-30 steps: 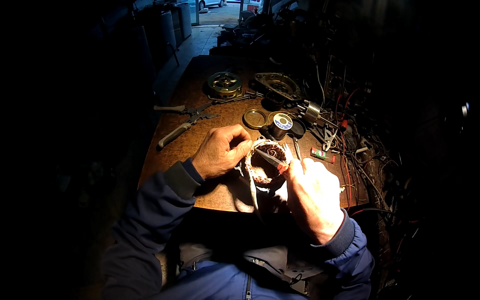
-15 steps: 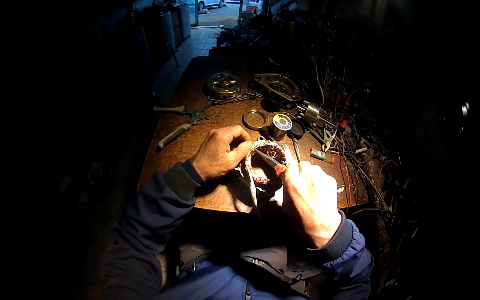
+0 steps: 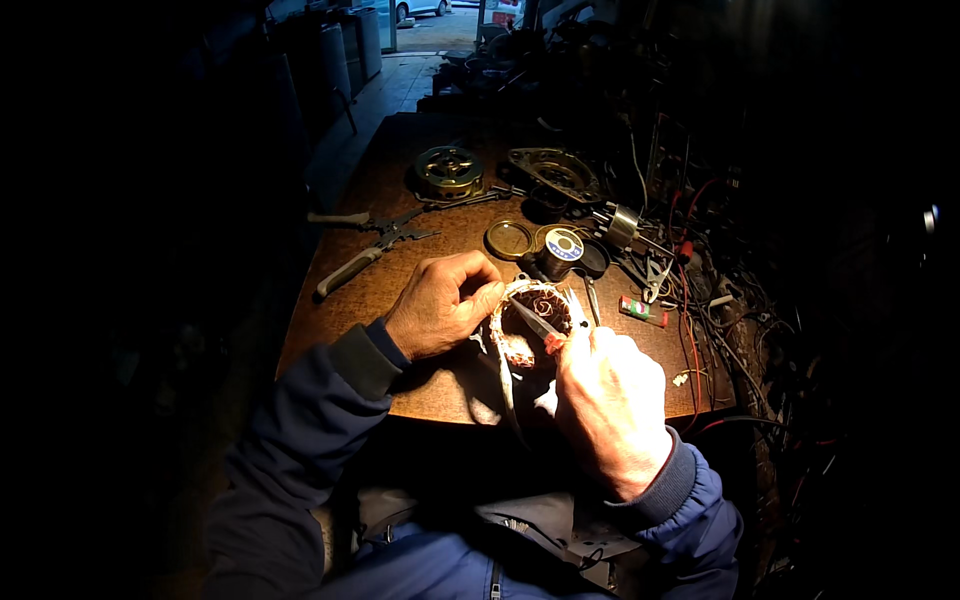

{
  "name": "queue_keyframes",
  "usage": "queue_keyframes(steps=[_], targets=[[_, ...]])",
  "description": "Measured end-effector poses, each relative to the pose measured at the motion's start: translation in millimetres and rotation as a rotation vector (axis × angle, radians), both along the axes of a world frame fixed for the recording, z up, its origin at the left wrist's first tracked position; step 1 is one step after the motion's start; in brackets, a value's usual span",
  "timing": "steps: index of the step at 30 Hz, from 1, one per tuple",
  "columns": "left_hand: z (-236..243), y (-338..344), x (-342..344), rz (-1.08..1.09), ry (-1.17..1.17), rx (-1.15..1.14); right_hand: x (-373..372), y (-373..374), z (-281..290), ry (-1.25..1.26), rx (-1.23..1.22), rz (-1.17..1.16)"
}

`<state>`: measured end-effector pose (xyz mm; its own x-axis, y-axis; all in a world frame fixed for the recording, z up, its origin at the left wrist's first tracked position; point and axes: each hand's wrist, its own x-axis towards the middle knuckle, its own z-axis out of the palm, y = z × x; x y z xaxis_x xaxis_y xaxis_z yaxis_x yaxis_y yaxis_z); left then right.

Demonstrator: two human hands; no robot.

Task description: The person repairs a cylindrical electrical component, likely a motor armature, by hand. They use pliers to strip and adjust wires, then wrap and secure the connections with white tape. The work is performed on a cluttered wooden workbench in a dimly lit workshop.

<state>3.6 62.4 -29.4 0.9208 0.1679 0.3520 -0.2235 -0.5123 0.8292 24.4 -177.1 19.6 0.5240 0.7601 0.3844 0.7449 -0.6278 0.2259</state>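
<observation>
My left hand (image 3: 440, 308) is closed in a pinch at the upper-left rim of a round wound coil assembly (image 3: 516, 349), with copper wires inside and pale wrapping and lacing round it; what the fingertips hold is too small to tell. A pale strip (image 3: 506, 390) hangs from its left side. My right hand (image 3: 608, 408) is closed round a red-handled bladed tool (image 3: 540, 326), whose metal tip reaches across the ring toward my left fingertips. Just behind the ring stand a spool with a white-and-blue label (image 3: 563, 245) and a brass-coloured ring (image 3: 508, 238).
Large pliers (image 3: 348, 270) lie left on the wooden table (image 3: 330, 330). Brass-coloured housings (image 3: 448, 170) sit at the back. A metal cylinder (image 3: 624, 225), small pliers (image 3: 655, 280), a red-and-green cylinder (image 3: 643, 310) and tangled wires (image 3: 720, 330) crowd the right side.
My right hand has shifted left and slightly toward my body, with the red-handled tool still in it. My left hand looks unmoved at the coil's rim.
</observation>
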Motion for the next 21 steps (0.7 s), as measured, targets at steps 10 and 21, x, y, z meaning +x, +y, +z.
queue_keyframes(steps=[10, 21], targets=[[-3.9, 2.5, 0.7, -0.001, -0.025, 0.015, 6.3, -6.6, 0.0, 0.048, 0.092, 0.016], [-3.3, 1.1, 1.3, 0.001, -0.016, 0.012, 6.4, -8.0, -7.2, 0.076, 0.068, 0.009]])
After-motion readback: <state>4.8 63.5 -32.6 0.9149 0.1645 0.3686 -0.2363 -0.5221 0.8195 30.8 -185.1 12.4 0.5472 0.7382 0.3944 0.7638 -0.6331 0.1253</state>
